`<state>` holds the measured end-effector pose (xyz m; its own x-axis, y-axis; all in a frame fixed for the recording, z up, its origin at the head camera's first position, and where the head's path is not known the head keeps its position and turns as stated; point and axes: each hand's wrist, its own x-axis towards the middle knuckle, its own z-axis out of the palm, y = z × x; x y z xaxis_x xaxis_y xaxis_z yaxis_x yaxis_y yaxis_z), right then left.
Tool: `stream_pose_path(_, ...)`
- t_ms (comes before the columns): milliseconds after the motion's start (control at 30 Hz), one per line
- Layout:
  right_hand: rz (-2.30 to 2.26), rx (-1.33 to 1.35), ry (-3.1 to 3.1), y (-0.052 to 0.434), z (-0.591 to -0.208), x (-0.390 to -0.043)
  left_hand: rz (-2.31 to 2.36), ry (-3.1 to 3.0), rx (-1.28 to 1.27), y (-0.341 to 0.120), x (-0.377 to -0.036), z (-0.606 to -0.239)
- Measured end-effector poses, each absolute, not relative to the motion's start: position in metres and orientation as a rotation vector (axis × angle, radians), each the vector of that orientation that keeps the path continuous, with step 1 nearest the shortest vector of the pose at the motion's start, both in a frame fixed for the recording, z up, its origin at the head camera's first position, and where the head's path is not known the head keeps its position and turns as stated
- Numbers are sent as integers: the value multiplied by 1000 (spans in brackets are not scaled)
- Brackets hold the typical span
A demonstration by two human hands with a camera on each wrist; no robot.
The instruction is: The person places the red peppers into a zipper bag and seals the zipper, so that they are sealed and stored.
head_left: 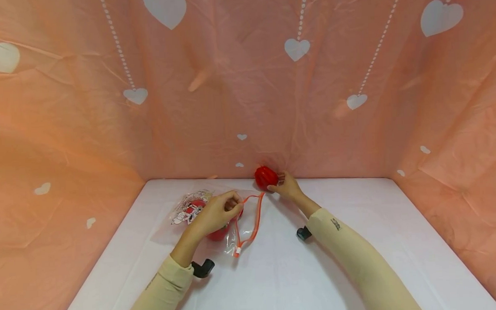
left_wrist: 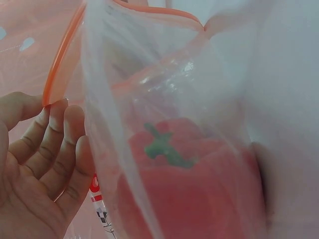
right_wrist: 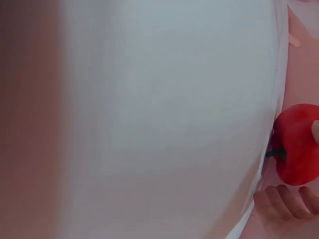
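Note:
A clear zip bag (head_left: 200, 211) with an orange-red rim (head_left: 250, 223) lies on the white table (head_left: 276, 272), its mouth open toward the right. My left hand (head_left: 217, 213) pinches the rim of the bag (left_wrist: 65, 74) and holds it open. Inside the bag lies a red pepper with a green stem (left_wrist: 164, 149). My right hand (head_left: 286, 185) grips a second red pepper (head_left: 266, 177) at the back edge of the table, just beyond the bag's mouth. The right wrist view shows this pepper (right_wrist: 298, 144) with fingers (right_wrist: 284, 204) curled below it.
Pink sheeting with white hearts (head_left: 245, 82) walls the table at the back and on both sides. The bag carries a printed picture (head_left: 188, 209) at its left end. White tabletop stretches in front of both arms.

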<state>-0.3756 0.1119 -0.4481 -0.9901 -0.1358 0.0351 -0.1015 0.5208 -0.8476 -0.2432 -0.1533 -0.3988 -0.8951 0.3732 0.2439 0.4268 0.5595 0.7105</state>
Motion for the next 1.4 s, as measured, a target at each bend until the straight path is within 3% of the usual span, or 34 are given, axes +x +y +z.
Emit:
stream_pose_path(400,-1480,-227,2674,113,-452,-382,-1254,-2707,-703,-153,-244,-399)
stream_pose_path(1400,-1407,-300,2788,130,-437,-357,-1228,-2709,-721,-152,-245,-402)
